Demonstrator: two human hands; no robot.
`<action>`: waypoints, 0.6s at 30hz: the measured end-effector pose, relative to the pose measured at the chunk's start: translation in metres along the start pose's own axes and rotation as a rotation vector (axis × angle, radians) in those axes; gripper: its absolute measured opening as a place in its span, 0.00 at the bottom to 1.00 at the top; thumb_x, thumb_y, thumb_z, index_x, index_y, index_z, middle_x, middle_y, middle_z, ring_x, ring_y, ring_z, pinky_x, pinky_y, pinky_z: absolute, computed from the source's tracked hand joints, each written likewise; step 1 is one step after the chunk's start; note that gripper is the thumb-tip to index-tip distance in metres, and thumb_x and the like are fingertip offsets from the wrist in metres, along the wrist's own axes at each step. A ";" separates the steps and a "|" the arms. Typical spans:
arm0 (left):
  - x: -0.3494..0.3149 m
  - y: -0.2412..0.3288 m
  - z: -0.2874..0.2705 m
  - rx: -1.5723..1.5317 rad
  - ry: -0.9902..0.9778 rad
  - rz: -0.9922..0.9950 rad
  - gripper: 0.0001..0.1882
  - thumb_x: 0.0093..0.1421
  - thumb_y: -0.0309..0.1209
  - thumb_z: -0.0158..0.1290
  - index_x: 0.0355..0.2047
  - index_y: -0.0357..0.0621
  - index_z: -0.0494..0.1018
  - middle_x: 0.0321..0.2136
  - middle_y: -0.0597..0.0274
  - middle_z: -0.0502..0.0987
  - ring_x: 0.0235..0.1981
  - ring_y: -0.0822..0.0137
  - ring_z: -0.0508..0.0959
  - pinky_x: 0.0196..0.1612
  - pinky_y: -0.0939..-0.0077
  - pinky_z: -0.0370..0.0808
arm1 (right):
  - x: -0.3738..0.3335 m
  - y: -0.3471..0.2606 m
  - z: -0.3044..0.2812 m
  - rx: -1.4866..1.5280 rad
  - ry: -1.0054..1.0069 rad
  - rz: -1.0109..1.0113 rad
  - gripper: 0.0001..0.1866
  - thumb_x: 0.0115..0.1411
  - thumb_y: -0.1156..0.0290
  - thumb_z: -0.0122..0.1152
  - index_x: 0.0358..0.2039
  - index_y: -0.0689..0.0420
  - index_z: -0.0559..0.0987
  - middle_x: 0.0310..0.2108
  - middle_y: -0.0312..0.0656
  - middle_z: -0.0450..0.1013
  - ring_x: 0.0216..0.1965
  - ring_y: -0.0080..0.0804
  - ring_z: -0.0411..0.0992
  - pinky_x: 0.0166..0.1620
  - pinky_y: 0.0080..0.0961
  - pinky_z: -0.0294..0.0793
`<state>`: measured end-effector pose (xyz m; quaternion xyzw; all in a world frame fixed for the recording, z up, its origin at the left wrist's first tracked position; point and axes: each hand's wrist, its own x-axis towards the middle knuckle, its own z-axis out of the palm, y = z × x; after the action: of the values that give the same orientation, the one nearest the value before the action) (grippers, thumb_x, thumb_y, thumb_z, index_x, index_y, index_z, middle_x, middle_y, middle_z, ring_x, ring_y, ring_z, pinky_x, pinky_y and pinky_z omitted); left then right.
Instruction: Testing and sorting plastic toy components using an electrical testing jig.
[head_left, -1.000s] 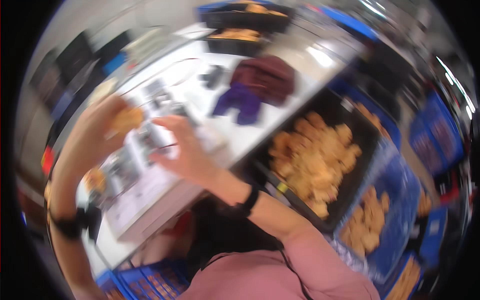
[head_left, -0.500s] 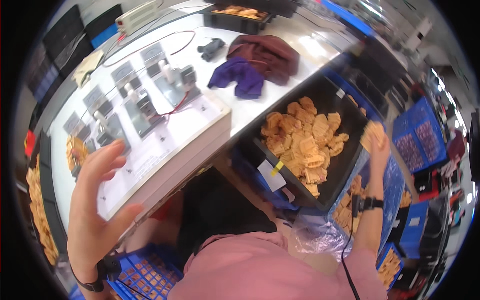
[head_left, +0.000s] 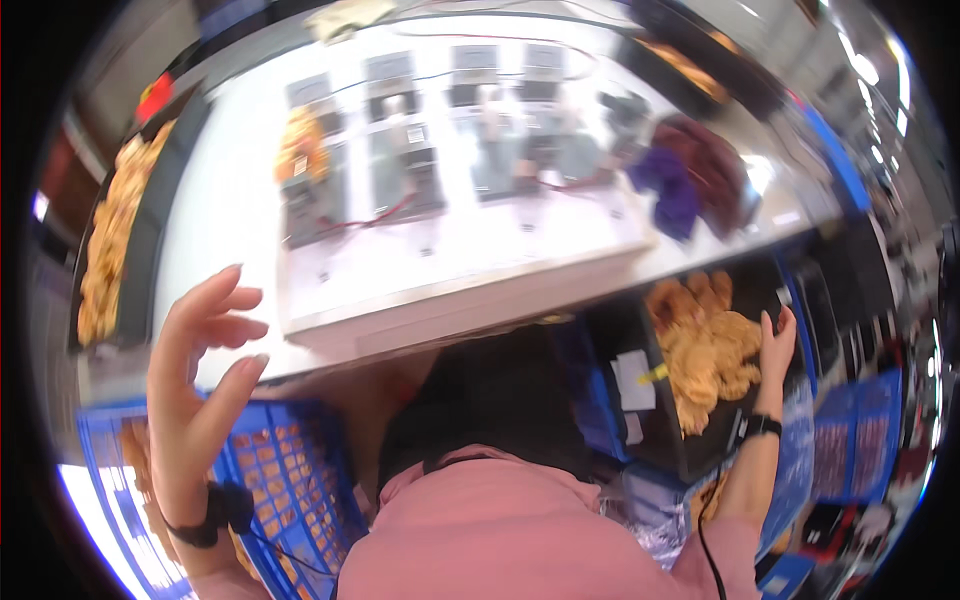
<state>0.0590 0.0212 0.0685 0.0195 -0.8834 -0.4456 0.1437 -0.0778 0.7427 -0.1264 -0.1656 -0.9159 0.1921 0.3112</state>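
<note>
My left hand is raised at the near left edge of the white table, fingers apart, holding nothing. My right hand is over the right side of a black bin, thumb and fingers apart, with nothing visible between them. In that bin lies a heap of tan-orange moulded pieces. In front of me a white board carries several grey metal fixtures with upright white-tipped handles and red wires. An orange piece sits at the leftmost fixture. Motion blurs the details.
Purple cloth and maroon cloth lie right of the board. A dark tray of orange pieces stands at the table's left. Below my left hand is a blue slatted crate. Blue plastic wrap lies beside my right forearm.
My view has swung left. The tan-orange piece my right hand held is no longer in its fingers, which have opened over the black bin. The left hand stays open.
</note>
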 end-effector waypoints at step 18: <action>0.034 -0.075 0.011 0.262 -0.167 0.123 0.10 0.57 0.32 0.63 0.33 0.43 0.73 0.30 0.58 0.74 0.32 0.57 0.75 0.38 0.65 0.73 | -0.174 -0.547 0.069 0.669 -0.517 -1.191 0.08 0.57 0.71 0.69 0.37 0.54 0.81 0.34 0.39 0.73 0.38 0.41 0.72 0.44 0.34 0.68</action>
<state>0.0161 -0.0206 0.0108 -0.0531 -0.9423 -0.3171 0.0932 -0.0907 0.1756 -0.0163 0.5153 -0.7871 0.2929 0.1705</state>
